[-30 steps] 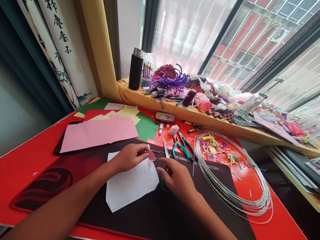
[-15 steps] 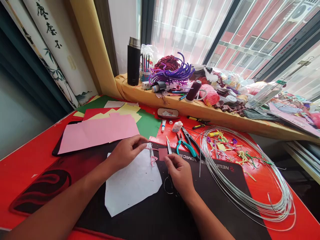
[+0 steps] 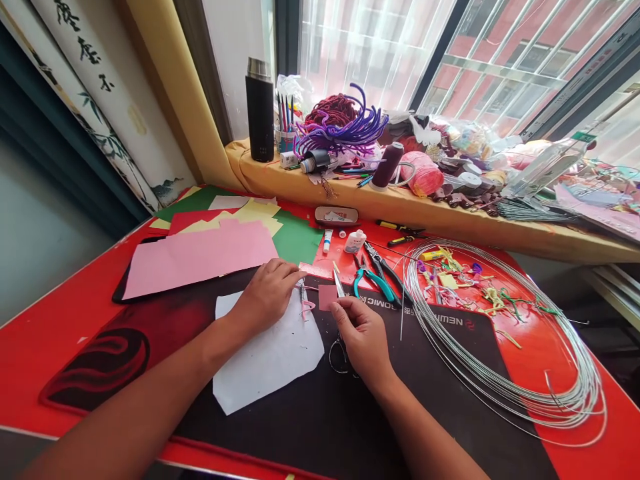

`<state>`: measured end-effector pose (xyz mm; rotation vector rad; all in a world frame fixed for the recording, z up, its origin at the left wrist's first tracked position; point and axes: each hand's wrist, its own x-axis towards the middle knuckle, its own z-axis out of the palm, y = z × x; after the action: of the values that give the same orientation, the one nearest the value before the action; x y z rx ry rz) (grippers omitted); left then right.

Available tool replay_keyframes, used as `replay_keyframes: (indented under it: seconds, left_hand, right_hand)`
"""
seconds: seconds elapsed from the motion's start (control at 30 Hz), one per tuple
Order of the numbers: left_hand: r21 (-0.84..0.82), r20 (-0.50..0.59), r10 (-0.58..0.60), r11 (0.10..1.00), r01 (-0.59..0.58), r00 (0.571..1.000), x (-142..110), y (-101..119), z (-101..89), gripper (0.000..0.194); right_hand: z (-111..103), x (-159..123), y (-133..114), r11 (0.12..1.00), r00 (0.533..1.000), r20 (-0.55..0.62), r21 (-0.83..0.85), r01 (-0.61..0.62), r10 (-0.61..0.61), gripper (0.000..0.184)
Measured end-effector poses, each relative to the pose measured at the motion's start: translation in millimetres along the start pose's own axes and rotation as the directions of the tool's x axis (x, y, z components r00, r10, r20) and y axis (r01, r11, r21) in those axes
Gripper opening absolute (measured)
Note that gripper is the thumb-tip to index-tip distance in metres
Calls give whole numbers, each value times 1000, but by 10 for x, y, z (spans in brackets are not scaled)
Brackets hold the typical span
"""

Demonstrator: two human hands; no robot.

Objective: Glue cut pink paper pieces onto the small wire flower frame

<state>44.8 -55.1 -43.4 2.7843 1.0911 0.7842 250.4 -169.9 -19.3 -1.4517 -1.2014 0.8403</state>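
Observation:
My right hand (image 3: 363, 330) pinches a small dark-pink paper square (image 3: 327, 297) by its lower right corner. Beside those fingers lies a pair of scissors (image 3: 339, 281), blades pointing away, its handle loops partly under the hand. My left hand (image 3: 270, 293) shows its back, fingers together over the top edge of a white paper sheet (image 3: 267, 373). Its fingertips meet the top of a small twisted piece with a pink strip (image 3: 307, 307); they hide whatever lies between them.
Teal-handled pliers (image 3: 373, 283), a glue bottle (image 3: 355, 241) and a large wire coil (image 3: 505, 373) lie to the right. Pink paper (image 3: 200, 257) covers other coloured sheets at left. Behind, a cloth-covered sill holds a black flask (image 3: 261, 113) and a purple pipe-cleaner bundle (image 3: 345, 137).
My left hand has turned palm down and shifted slightly up and right, its fingers now covering the top of the twisted piece. My right hand keeps the square almost in place.

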Motion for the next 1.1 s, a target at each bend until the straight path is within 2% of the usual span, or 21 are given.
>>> replay_keyframes:
  seconds: [0.13, 0.33, 0.73, 0.93, 1.1]
  left_hand:
    - [11, 28, 10, 1000, -10, 1000, 21, -4, 23, 41]
    - [-85, 88, -6, 996, 13, 996, 46, -42, 62, 48]
    - [-139, 87, -21, 990, 33, 996, 65, -7, 69, 44]
    - [-178, 48, -14, 984, 22, 999, 71, -32, 78, 43]
    - [-263, 37, -45, 963, 53, 998, 59, -22, 20, 39]
  right_hand:
    - [-2, -12, -16, 1000, 1000, 2, 16, -1, 1, 33]
    - [-2, -15, -35, 998, 999, 26, 47, -29, 27, 34]
    - [-12, -39, -80, 995, 998, 42, 78, -56, 53, 34]
    - [-20, -43, -88, 993, 996, 53, 90, -75, 71, 36]
    - [-34, -31, -80, 993, 994, 72, 81, -85, 79, 36]
